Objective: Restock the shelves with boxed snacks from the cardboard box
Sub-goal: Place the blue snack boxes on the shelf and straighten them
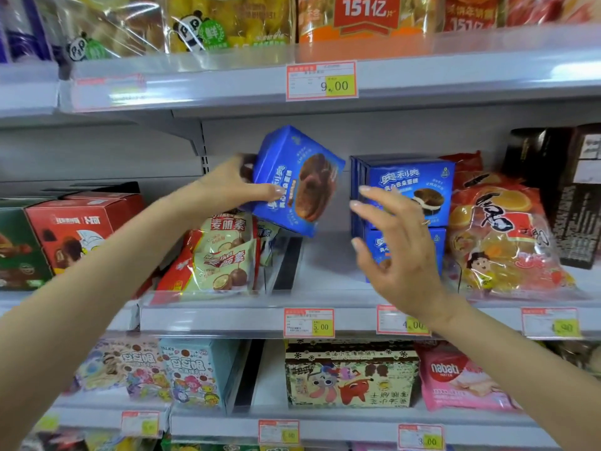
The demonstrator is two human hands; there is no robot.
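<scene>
Head view showed the left hand [237, 185] gripping a tilted, glossy blue snack box [292, 182] above the bare gap on the middle shelf [325, 275], while the right hand [395, 247] hovered beside it, fingers spread and holding nothing. Matching rectangular blue boxes [406, 196] already stood stacked toward the shelf's right. Judged partly done: this box remained unplaced, and the cardboard box was out of sight.

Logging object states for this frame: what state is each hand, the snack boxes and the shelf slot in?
left hand: grips the held box at its left edge.
held blue box: off the shelf, tilted, above the gap.
right hand: open, fingers spread, holds nothing.
stacked blue boxes: upright, two tiers, on the shelf.
middle shelf: bare gap left of the stack.
</scene>
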